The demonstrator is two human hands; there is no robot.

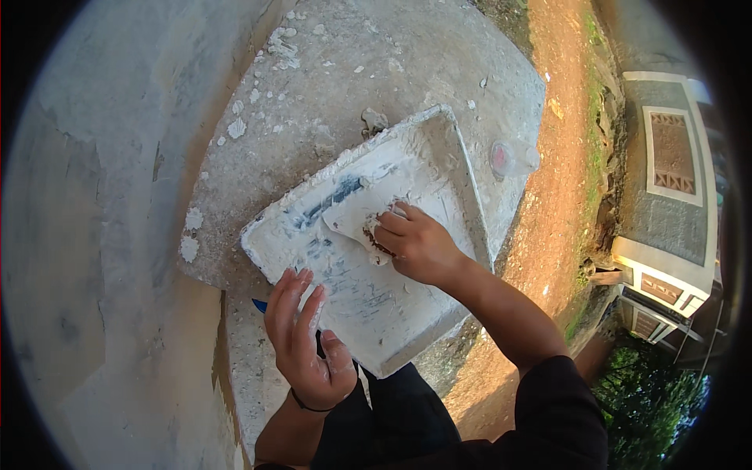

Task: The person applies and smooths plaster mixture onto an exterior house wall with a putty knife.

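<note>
White plaster-caked rectangular tray (376, 290) lies mid-frame on the grey concrete ledge (329, 86) | your right hand (415, 244) closes its fingers on a plaster-smeared trowel (356, 207) inside it | your left hand (301, 341), fingers loosely spread, touches the tray's 7 o'clock edge

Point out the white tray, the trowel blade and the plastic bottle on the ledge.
white tray (392, 313): head view, bare floor near its lower corner.
trowel blade (352, 211): head view, flat putty-coated face.
plastic bottle (513, 158): head view, clear body.
</note>
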